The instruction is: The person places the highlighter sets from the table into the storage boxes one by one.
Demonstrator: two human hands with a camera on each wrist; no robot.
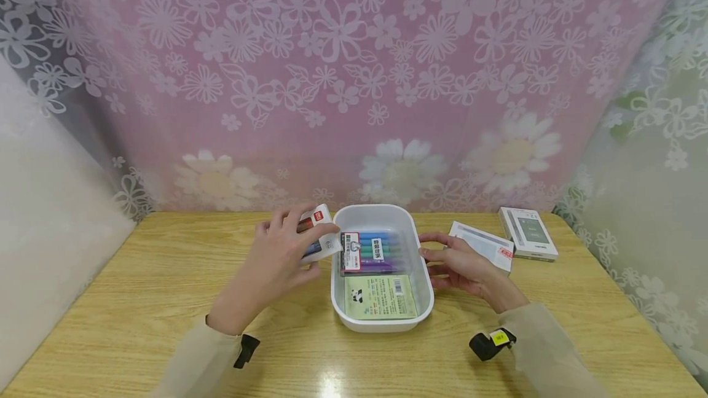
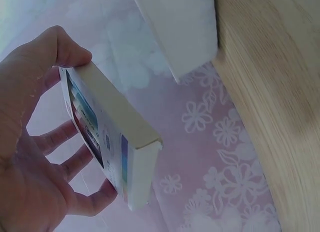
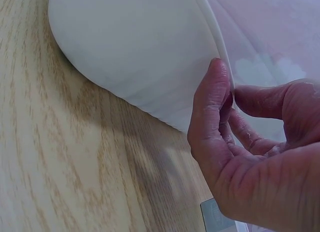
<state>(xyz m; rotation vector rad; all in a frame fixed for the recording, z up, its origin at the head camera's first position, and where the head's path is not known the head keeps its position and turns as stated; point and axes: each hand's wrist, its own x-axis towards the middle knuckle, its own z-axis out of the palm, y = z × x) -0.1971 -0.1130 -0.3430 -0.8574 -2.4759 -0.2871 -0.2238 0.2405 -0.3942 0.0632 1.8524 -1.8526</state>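
My left hand [image 1: 268, 266] grips a small white box [image 1: 330, 243] by its edges, thumb on one side and fingertips on the other, at the left rim of a white plastic bin [image 1: 383, 326]. Through the box's window [image 2: 86, 117] coloured sticks show; their exact kind is unclear. At the bin's right side, my right hand [image 1: 461, 266] pinches the rim [image 3: 226, 52] between thumb and fingers. Inside the bin lies a clear pack of blue, green and purple sticks [image 1: 389, 247]. A pale green packet with a panda picture [image 1: 381, 307] lies nearer me.
To the right of the bin, a white box [image 1: 480, 243] lies on the wooden table [image 1: 276, 349], partly behind my right hand. Another white box with a grey-green panel [image 1: 528, 233] lies beyond it. A flowered pink curtain [image 1: 332, 109] hangs along the table's back edge.
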